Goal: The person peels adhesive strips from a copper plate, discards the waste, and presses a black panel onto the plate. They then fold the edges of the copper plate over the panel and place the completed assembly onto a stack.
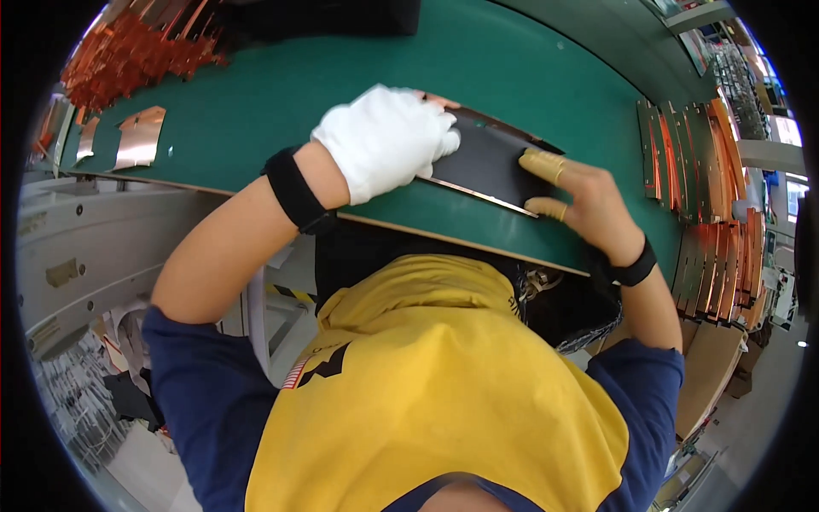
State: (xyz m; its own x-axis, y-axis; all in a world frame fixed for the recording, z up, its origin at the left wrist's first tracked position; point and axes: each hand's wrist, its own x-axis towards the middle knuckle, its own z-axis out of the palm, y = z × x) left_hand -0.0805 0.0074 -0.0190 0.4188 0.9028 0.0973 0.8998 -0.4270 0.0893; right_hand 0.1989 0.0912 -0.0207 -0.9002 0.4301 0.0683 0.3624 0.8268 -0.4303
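Note:
A flat strip (pixel 490 160), black on its face with bare copper along its edges, lies before me over the green table. My left hand (pixel 388 143), in a white glove, is closed over the strip's left end, where some copper (pixel 439 100) shows past the fingers. At the right end is my right hand (pixel 591 201), bare apart from yellow finger covers on the thumb and a finger. That thumb is at the near edge and the covered finger reaches over the black face, gripping the strip between them. The strip's underside is hidden.
Copper pieces are piled at the far left (pixel 136 55), with two flat copper pieces (pixel 141 136) below them. A black box-like object (pixel 341 17) stands at the back. Rows of copper strips (pixel 695 158) stand at the right. The green table's (pixel 281 94) near edge runs before my body.

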